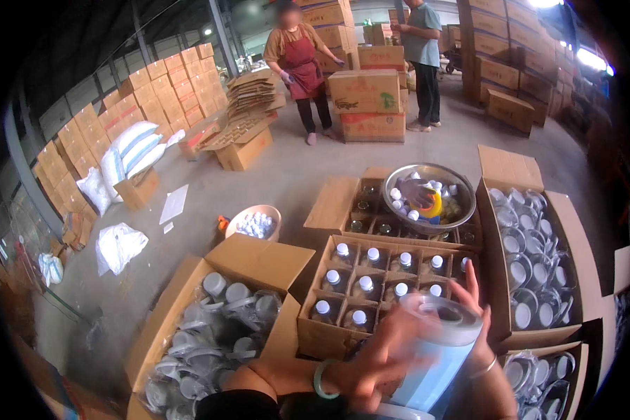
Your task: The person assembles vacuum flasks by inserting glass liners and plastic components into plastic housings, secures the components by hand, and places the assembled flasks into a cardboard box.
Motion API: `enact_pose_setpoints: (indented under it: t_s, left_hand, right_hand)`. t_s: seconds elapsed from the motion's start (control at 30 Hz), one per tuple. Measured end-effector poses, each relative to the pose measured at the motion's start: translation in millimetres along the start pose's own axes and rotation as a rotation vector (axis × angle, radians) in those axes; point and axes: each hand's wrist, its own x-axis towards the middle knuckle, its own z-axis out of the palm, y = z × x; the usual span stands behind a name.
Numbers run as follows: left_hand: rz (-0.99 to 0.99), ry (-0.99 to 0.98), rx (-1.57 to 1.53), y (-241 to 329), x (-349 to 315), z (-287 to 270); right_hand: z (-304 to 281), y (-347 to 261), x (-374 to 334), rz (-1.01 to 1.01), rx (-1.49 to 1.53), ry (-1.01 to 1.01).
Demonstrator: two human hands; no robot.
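One blue container with a grey top is grasped between the left hand, blurred at its left side, and the right hand at its right, near a divided carton of white-capped bottles; beyond stands a metal bowl holding white caps

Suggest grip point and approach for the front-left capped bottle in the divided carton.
Probably pinch the pale cap from straight above. The bottle stands upright, cap uppermost, while the divided carton walls in its body, leaving little room for a side grip.
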Motion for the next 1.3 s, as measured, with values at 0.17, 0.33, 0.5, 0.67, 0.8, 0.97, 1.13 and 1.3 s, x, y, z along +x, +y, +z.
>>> enact_pose_setpoints:
  t_s: [0.17,0.33,0.5,0.67,0.8,0.97,1.13,1.3]
  left_hand:
    - [-0.155,0.155,0.285,-17,26,-43]
    - [0.122,-0.238,0.439,0,22,-25]
    - [-0.131,0.029,0.413,-28,37,-42]
    - [-0.402,0.337,0.168,-101,44,-69]
    - [-0.771,0.665,0.061,-246,-31,-114]
    - [-0.932,0.824,0.251,-276,-84,-165]
    - [-0.818,0.660,1.117,-257,-119,-170]
    - [-0.697,0.817,0.828,-171,-114,-144]
  right_hand:
    - [6,-35,12,-0.088,0.461,0.197]
    - [13,35,13,0.386,0.923,0.057]
    - [20,-10,15,0.417,1.085,-0.116]
    - [29,3,26,0.680,1.120,-0.046]
    - [12,74,21,0.762,0.511,0.070]
    - [-26,169,-7,0.612,-0.017,0.287]
    - [-16,226,23,0.448,-0.398,0.455]
    - [-64,289,37,0.368,-0.682,0.392]
